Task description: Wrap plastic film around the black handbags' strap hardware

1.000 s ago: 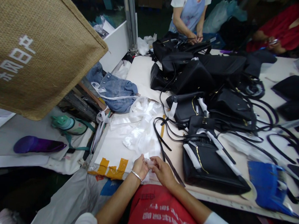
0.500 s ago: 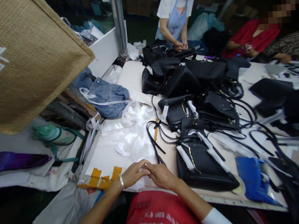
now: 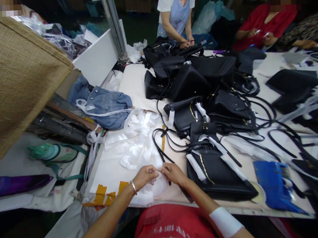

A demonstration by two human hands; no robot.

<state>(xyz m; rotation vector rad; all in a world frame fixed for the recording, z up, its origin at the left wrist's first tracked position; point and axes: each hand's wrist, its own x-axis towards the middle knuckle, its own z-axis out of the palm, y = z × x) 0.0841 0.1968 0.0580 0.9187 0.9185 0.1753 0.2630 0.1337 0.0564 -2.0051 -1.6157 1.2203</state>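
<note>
My left hand [image 3: 145, 176] and my right hand [image 3: 173, 173] meet at the fingertips over the near edge of the table. Both are closed in a pinch, and whatever lies between the fingers is too small to make out. Thin white wrapping sheets [image 3: 143, 134] lie in a crumpled heap just beyond and below them. Close to my right hand rests a black handbag [image 3: 226, 179] with a gold zip and white-wrapped handles. Its thin black strap [image 3: 155, 142] loops toward the white sheets.
More black bags [image 3: 191, 81] are piled across the table. A blue packet [image 3: 274, 184] lies at the right front. On the left are a denim garment [image 3: 105, 104], orange tape [image 3: 100, 193], a green bottle [image 3: 54, 153] and a hanging burlap bag [image 3: 20, 76]. Two people work at the far side.
My fingers, which were bunched together, have drawn slightly apart into two pinches. The view has shifted a little. A co-worker in red has lifted their hands somewhat.
</note>
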